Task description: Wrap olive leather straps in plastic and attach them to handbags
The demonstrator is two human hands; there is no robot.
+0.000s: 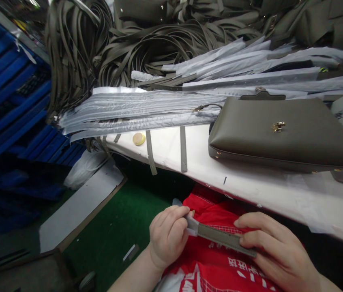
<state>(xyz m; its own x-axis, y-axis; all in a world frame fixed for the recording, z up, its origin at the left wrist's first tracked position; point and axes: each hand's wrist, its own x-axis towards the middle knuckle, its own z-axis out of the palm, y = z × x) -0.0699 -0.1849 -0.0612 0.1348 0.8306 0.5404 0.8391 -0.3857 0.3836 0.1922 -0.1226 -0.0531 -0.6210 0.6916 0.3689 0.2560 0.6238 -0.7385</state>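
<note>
A short olive-grey strap (220,237) with a stitched edge stretches between my two hands, above a red printed cloth (208,259) on my lap. Its left end carries a piece of pale wrapping (192,225), which the closed fingers of my left hand (170,233) pinch. At the strap's other end, my right hand (277,247) grips it between thumb and fingers. Beyond them on the white table lies an olive-grey handbag (284,134) with a gold clasp. Two narrow strap pieces (183,148) hang over the table's front edge.
Wrapped straps (147,107) lie in a long row across the white table (202,162), with coiled olive straps (159,48) behind. A yellow round disc (139,139) sits near the edge. Blue stacked pallets (10,89) stand left; a white board (80,207) leans over the green floor.
</note>
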